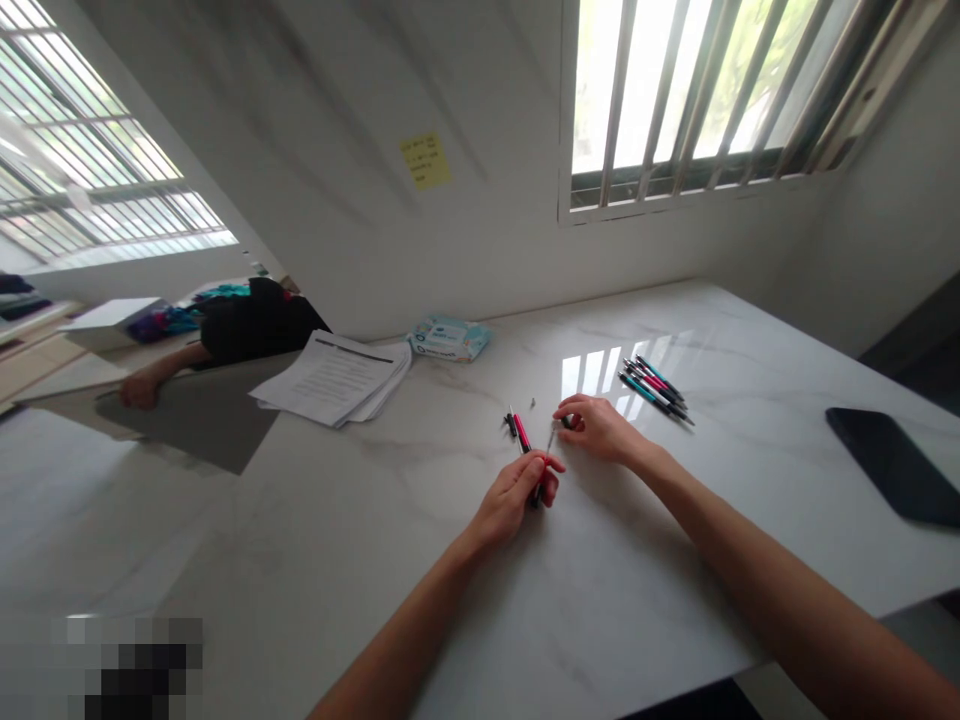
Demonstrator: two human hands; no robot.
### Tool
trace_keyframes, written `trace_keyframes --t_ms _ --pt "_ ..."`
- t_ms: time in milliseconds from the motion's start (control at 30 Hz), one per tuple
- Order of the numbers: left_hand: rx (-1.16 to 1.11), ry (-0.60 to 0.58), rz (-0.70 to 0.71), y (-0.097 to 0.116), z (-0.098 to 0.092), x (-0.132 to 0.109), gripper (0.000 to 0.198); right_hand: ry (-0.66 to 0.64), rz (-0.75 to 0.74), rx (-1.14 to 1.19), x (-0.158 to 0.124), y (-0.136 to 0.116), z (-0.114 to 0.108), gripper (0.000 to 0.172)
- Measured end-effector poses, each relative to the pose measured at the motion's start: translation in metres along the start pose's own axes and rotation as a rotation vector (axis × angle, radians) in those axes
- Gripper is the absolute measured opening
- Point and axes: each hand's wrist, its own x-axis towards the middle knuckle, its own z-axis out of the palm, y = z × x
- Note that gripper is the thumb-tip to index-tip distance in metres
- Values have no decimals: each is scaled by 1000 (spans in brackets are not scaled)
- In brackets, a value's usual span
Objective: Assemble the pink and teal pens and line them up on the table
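Note:
My left hand (519, 492) is closed around the lower end of a red and black pen (521, 435) that points away from me over the white marble table (390, 520). My right hand (598, 428) rests on the table just to the right, its fingers pinched on a small thin pen part (552, 437) that I cannot make out clearly. A tiny dark piece (532, 403) lies loose on the table beyond the pen. A bundle of several coloured pens (654, 386) lies to the right of my right hand.
A stack of printed papers (335, 378) and a pack of wet wipes (448, 338) lie at the back. A dark phone (892, 462) sits at the right edge. At the far left another person in black (255, 320) leans on the table.

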Motion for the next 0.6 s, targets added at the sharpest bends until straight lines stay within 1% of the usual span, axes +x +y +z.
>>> trace_keyframes --t_ms 100,167,233,333,400,500,600 --pt "-13 -6 0 -1 -1 1 45 -104 -55 33 -2 5 -8 27" --pt "-15 -4 1 -2 -1 1 45 -114 -47 64 -2 8 -9 29" --pt "-11 8 -1 -2 -1 0 46 -91 -9 155 0 12 -3 37" --pt "-1 32 -15 -2 0 -1 48 -12 51 333 11 18 12 62" --pt "3 35 -18 -2 -1 -1 49 40 74 391 22 20 21 73" --pt "1 40 -9 -3 -1 -1 49 45 73 382 35 23 27 77" --pt "-16 42 -3 -5 -2 -1 49 44 57 307 38 23 27 78"
